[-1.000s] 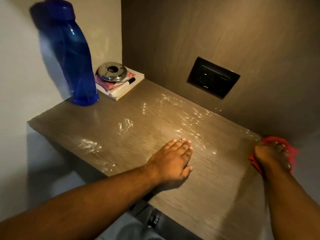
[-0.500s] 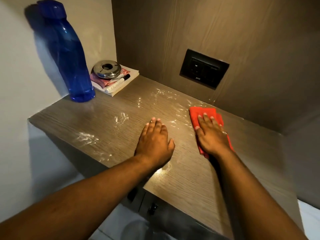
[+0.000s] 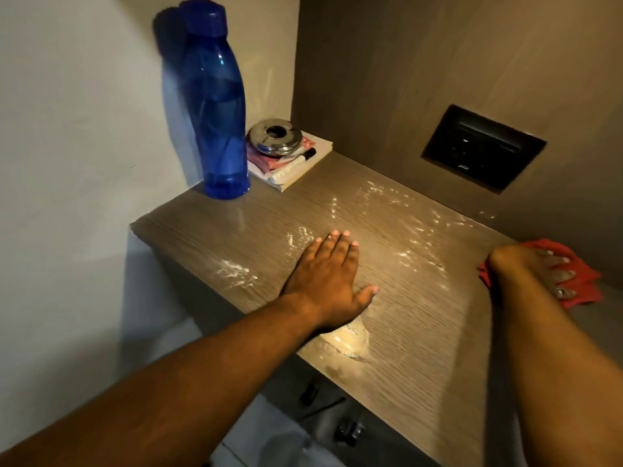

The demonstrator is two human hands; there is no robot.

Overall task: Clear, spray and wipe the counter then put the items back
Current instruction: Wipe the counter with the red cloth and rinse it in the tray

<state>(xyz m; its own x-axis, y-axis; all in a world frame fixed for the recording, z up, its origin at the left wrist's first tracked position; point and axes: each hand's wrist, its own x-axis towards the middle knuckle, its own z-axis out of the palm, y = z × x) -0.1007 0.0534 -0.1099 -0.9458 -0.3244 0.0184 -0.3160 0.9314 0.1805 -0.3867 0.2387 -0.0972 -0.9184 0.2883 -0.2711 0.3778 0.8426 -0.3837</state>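
The wood-grain counter [image 3: 421, 332] carries wet spray streaks across its middle and back. My left hand [image 3: 328, 281] lies flat on it, palm down, fingers together, holding nothing. My right hand [image 3: 536, 267] presses down on a red cloth [image 3: 583, 281] at the counter's far right edge, against the side wall. A tall blue bottle [image 3: 217, 106] stands upright in the back left corner. Beside it a round steel tin [image 3: 274, 136] sits on a small stack of booklets and a marker [image 3: 296, 163].
A black switch and socket plate [image 3: 482, 146] is set in the back wooden wall. A white wall runs along the left. Below the counter's front edge are small dark knobs [image 3: 349, 431].
My right hand has swept the red cloth from the counter's middle back to the far right edge. My left hand has stayed flat on the counter. The view has shifted a little.
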